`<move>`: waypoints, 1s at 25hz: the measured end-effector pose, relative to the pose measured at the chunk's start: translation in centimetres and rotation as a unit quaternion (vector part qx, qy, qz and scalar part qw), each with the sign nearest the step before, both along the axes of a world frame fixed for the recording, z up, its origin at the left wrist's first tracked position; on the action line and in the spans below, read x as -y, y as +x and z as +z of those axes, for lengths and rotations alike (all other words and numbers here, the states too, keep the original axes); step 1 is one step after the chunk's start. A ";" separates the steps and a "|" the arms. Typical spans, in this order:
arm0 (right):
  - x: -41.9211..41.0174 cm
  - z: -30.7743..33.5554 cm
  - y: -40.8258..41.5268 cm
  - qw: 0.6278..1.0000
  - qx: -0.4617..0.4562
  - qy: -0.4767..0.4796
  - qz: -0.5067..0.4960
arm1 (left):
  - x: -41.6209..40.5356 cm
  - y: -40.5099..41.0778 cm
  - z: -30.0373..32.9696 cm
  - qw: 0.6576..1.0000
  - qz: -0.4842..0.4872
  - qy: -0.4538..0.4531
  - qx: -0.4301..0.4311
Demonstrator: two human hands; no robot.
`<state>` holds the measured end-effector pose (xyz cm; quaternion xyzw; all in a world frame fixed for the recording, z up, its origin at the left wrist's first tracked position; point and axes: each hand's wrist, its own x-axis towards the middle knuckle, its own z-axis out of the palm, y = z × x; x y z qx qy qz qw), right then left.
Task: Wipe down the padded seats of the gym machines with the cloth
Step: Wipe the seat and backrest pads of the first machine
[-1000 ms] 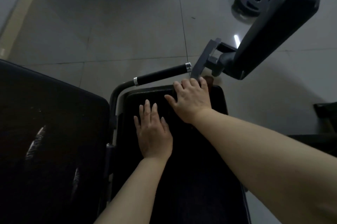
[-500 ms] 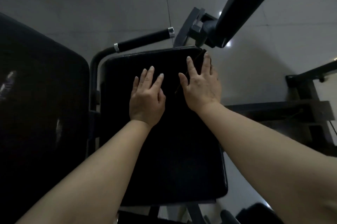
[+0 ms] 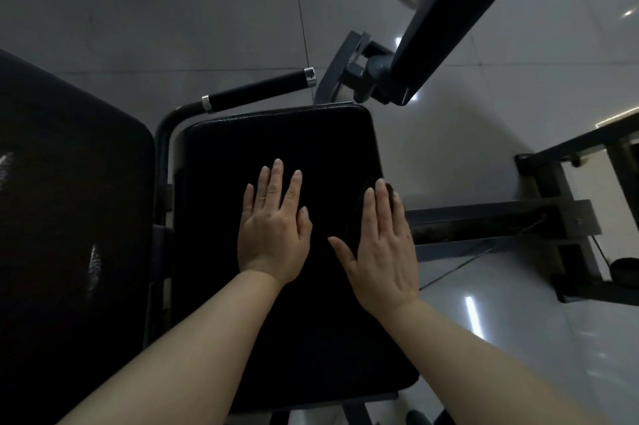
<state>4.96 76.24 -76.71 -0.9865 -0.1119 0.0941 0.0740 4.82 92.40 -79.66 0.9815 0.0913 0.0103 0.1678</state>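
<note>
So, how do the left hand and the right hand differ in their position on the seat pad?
The left hand lies near the middle of the seat pad; the right hand lies at its right edge. A dark cloth shows under the right hand's fingertips, none under the left hand. Both rest flat, fingers straight.

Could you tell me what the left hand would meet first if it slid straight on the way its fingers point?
Only more of the black seat pad, then its far edge. Past that, the black handle seems to cross the line, though depth is unclear.
</note>
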 end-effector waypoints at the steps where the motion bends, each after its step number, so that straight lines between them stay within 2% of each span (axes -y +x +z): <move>1: -0.3 0.1 1.3 1.000 -0.006 0.008 -0.003 | 0.0 -0.1 -0.1 1.000 -0.002 -0.002 0.002; 5: -2.3 0.1 9.6 0.998 0.006 0.055 0.003 | 0.0 0.0 -0.4 1.000 -0.006 -0.003 0.018; 8: -3.0 0.0 12.9 0.995 -0.016 0.093 -0.041 | 0.2 0.0 -0.4 0.999 -0.001 -0.013 0.036; 11: -1.3 0.1 8.5 0.994 0.005 0.104 -0.043 | 0.1 0.1 -0.2 0.997 0.009 -0.037 0.064; 15: 1.8 0.3 -1.4 0.994 0.032 0.095 -0.035 | 0.8 -0.6 -0.1 0.996 0.020 -0.011 0.089; 21: 5.2 -0.4 -13.6 0.996 0.033 0.074 -0.035 | 2.8 -6.1 0.4 0.998 0.019 -0.026 0.062; 23: 5.4 -0.3 -13.8 0.997 0.016 0.070 -0.028 | 3.6 -9.2 0.4 0.999 0.005 -0.026 0.047; 25: 4.7 -0.2 -10.4 0.996 0.014 0.087 -0.016 | 3.5 -10.3 -0.1 0.998 0.001 -0.034 0.047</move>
